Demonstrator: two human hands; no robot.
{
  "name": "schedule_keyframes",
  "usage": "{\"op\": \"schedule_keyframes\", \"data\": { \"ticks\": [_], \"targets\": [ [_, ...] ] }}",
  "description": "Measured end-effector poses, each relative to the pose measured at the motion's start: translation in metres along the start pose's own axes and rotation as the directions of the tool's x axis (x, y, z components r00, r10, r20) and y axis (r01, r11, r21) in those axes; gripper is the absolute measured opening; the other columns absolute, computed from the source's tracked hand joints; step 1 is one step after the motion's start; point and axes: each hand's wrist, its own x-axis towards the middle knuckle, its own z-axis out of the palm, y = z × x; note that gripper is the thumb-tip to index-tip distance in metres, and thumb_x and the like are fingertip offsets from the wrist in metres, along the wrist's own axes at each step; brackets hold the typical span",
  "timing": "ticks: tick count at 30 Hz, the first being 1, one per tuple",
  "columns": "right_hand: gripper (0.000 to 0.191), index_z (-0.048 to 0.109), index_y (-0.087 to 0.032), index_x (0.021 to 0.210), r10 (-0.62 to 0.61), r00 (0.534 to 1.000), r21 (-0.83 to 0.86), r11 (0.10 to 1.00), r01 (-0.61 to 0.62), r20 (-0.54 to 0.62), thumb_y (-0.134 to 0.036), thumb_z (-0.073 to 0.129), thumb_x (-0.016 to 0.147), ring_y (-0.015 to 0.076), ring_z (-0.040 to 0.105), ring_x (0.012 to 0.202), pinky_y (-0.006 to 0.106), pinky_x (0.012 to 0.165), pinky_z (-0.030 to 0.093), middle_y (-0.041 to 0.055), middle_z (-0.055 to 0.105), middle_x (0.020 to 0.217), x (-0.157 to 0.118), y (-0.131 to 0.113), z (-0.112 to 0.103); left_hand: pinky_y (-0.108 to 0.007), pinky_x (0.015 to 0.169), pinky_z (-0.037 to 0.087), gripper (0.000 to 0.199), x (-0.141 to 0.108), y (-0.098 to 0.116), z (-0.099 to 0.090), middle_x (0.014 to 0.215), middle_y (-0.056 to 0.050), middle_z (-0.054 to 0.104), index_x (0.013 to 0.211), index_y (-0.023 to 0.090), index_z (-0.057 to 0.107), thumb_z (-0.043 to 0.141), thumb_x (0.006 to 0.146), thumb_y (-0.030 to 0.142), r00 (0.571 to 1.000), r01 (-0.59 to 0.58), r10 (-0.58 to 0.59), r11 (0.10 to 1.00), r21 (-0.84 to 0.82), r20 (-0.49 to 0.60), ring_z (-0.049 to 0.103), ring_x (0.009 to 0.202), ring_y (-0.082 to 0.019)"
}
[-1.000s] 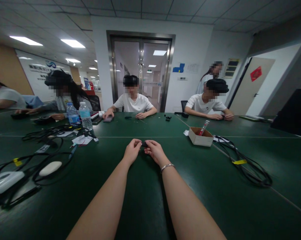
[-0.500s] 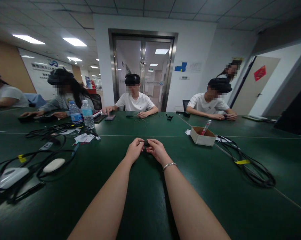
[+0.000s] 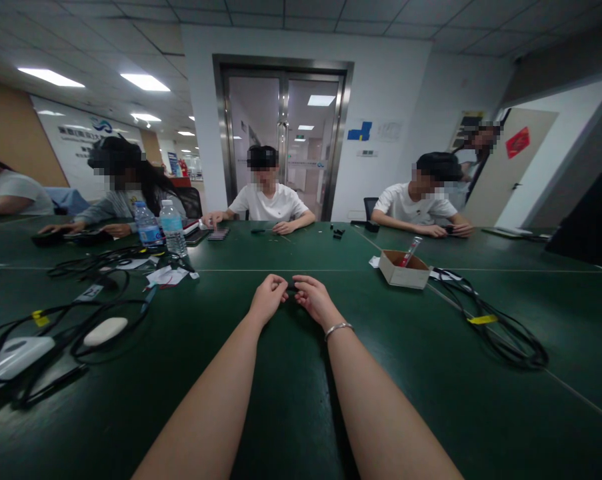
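Note:
Between my two hands, just above the green table (image 3: pixel 291 380), is a small black object (image 3: pixel 291 287); its kind is too small to make out. My left hand (image 3: pixel 269 297) closes its fingertips on the object's left side. From the right, my right hand (image 3: pixel 313 299), with a silver bangle (image 3: pixel 339 329) at the wrist, pinches the other side with thumb and fingers. Most of the object is hidden behind the fingertips.
On the right stand an open cardboard box (image 3: pixel 405 277) and a coiled black cable (image 3: pixel 505 337). To the left lie tangled cables, a white mouse (image 3: pixel 105 331), paper scraps and two water bottles (image 3: pixel 173 228). Several people wearing headsets sit across the table.
The fingers of my right hand have shifted slightly, and less of the black object shows. A person in the background at right has moved toward the door.

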Motion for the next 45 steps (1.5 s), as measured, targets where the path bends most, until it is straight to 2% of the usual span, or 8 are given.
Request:
{"op": "schedule_keyframes", "data": {
  "ticks": [5,11,16,22,29,35,40,45],
  "targets": [
    [0.018,0.064,-0.013,0.086,0.009,1.000,0.021,1.000,-0.009,0.017,-0.005,0.062,0.070,0.0095,0.058,0.049,0.017,0.046,0.049,0.0009,0.061,0.061,-0.001,-0.001,0.001,-0.025,0.059,0.045,0.021,0.001,-0.001,0.000,0.061,0.000,0.061,0.092,0.017,0.053,0.054,0.079,0.034,1.000,-0.002,0.002,0.999,-0.043,0.000,0.058,0.056,-0.014],
    [0.018,0.057,-0.017,0.077,-0.024,0.999,0.039,0.999,0.022,0.039,-0.020,0.073,0.069,0.0104,0.059,0.051,0.019,0.047,0.048,-0.0019,0.060,0.067,0.002,0.004,-0.001,-0.025,0.057,0.045,0.022,0.003,-0.003,0.001,0.061,0.000,0.060,0.082,0.018,0.053,0.050,0.082,0.039,1.000,0.004,-0.004,1.000,-0.016,0.008,0.058,0.054,-0.014],
    [0.023,0.061,-0.018,0.087,-0.046,0.997,0.033,0.998,0.044,0.068,-0.013,0.073,0.069,0.0105,0.058,0.051,0.022,0.051,0.052,-0.0024,0.058,0.066,0.000,0.003,-0.001,-0.026,0.060,0.043,0.029,-0.001,0.001,-0.001,0.066,-0.001,0.063,0.078,0.019,0.054,0.045,0.085,0.046,1.000,-0.015,0.015,0.991,0.133,-0.003,0.060,0.060,-0.016],
    [0.012,0.066,-0.013,0.083,-0.015,0.994,-0.005,1.000,0.015,0.107,-0.008,0.069,0.072,0.0093,0.057,0.054,0.025,0.061,0.055,0.0006,0.061,0.067,-0.003,0.000,0.002,-0.027,0.059,0.037,0.044,-0.006,0.009,-0.006,0.067,-0.004,0.063,0.066,0.021,0.059,0.037,0.088,0.053,0.997,0.000,0.028,0.932,0.362,-0.070,0.056,0.062,-0.018],
    [0.008,0.064,-0.012,0.081,-0.010,1.000,0.040,0.999,0.009,0.028,-0.007,0.066,0.075,0.0113,0.061,0.053,0.025,0.059,0.055,0.0027,0.064,0.067,0.000,0.000,0.002,-0.024,0.064,0.042,0.021,-0.003,0.005,-0.003,0.084,-0.003,0.063,0.089,0.022,0.061,0.047,0.085,0.038,0.994,-0.082,0.094,0.978,0.190,-0.054,0.056,0.071,-0.015],
    [0.012,0.064,-0.014,0.081,-0.006,0.997,0.034,0.999,0.003,0.071,-0.007,0.068,0.072,0.0115,0.062,0.056,0.026,0.061,0.056,0.0021,0.065,0.069,-0.001,0.000,0.001,-0.022,0.054,0.040,0.023,0.001,0.001,-0.003,0.070,-0.001,0.057,0.089,0.018,0.055,0.049,0.084,0.039,0.999,-0.019,0.021,0.998,0.056,-0.035,0.052,0.059,-0.012],
    [0.013,0.065,-0.014,0.080,-0.010,0.997,0.033,0.999,0.008,0.082,-0.007,0.068,0.070,0.0127,0.062,0.059,0.028,0.064,0.056,0.0025,0.065,0.070,0.001,0.002,0.000,-0.023,0.053,0.039,0.028,-0.001,0.005,-0.003,0.061,0.002,0.053,0.083,0.018,0.053,0.046,0.085,0.045,1.000,-0.011,0.013,0.993,0.118,-0.013,0.050,0.052,-0.011],
    [0.012,0.065,-0.014,0.079,-0.014,0.997,0.029,0.999,0.012,0.073,-0.006,0.067,0.071,0.0128,0.062,0.058,0.029,0.063,0.056,0.0032,0.065,0.070,0.002,0.002,0.000,-0.025,0.058,0.041,0.030,-0.003,0.006,-0.003,0.068,-0.001,0.058,0.081,0.019,0.055,0.046,0.085,0.047,0.999,-0.021,0.029,0.972,0.234,-0.032,0.055,0.061,-0.014]
  ]
}}
